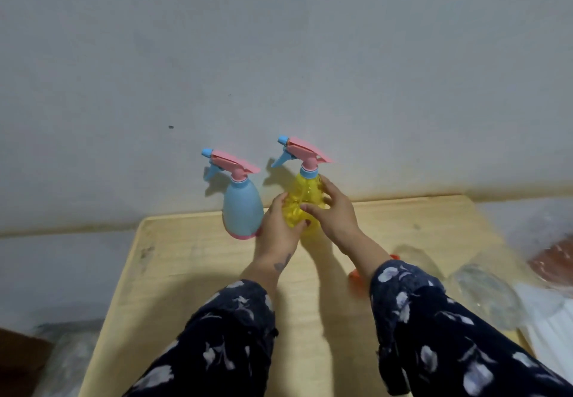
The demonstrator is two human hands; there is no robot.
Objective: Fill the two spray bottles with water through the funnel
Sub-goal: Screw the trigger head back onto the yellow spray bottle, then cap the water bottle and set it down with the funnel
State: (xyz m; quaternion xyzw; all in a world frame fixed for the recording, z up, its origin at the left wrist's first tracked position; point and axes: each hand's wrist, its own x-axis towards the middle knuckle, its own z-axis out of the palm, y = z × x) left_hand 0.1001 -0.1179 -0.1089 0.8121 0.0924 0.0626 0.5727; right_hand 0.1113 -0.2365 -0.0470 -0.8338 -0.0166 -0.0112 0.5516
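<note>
I'm looking down on a pale wooden table (192, 272) pushed up against a grey-white wall (279, 55), its far edge meeting the wall's foot. The grain shows scuffs and a dark smudge near the left edge. Off the left side, something brown and some crinkled clear plastic (71, 353) lie low and blurred; I can't tell what they are.

Moving in: the blue spray bottle (242, 207) stands upright at the back of the table, pink base, pink-and-blue trigger head on, nozzle pointing left. Just beside it on the right, the yellow spray bottle (305, 192) stands upright too, trigger head screwed on, see-through body. My left hand (279, 226) wraps its lower left side, fingers curled round the body, back of the hand touching or nearly touching the blue bottle. My right hand (333, 210) is on its right side, fingers spread, tips against the upper body. Both sleeves are dark with a pale floral print.

Further right, an orange piece (355, 274) peeks out behind my right forearm, mostly hidden. Beyond it, a clear plastic bottle or bag (486, 294), blurred, at the table's right edge, and something reddish (552, 257) under plastic off the corner.
</note>
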